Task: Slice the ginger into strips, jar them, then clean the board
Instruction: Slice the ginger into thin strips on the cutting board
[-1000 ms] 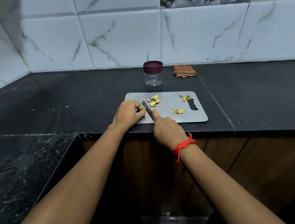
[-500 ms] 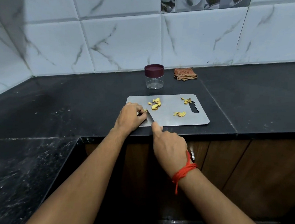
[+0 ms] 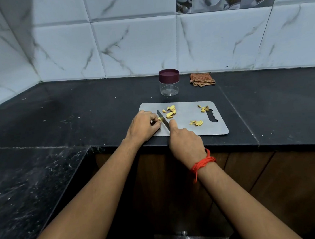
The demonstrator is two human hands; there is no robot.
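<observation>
A steel cutting board (image 3: 187, 130) lies at the counter's front edge. My left hand (image 3: 143, 126) pinches a small yellow ginger piece (image 3: 160, 119) at the board's left side. My right hand (image 3: 185, 143) grips a knife (image 3: 162, 120), forefinger along the spine, the blade lying right beside the ginger. Cut ginger pieces sit in three small heaps: one near the blade (image 3: 170, 111), one by the handle slot (image 3: 203, 108), one lower right (image 3: 197, 122). A clear jar with a maroon lid (image 3: 169, 82) stands shut behind the board.
A folded brown checked cloth (image 3: 202, 79) lies by the tiled wall, right of the jar. The black counter (image 3: 77, 114) stretches left and right; a lower speckled slab (image 3: 26, 186) sits at the left. Wooden cabinet fronts are below the counter edge.
The knife blade has slid forward again after being drawn back toward me half a second ago. My left hand stays on the ginger. The camera has shifted slightly.
</observation>
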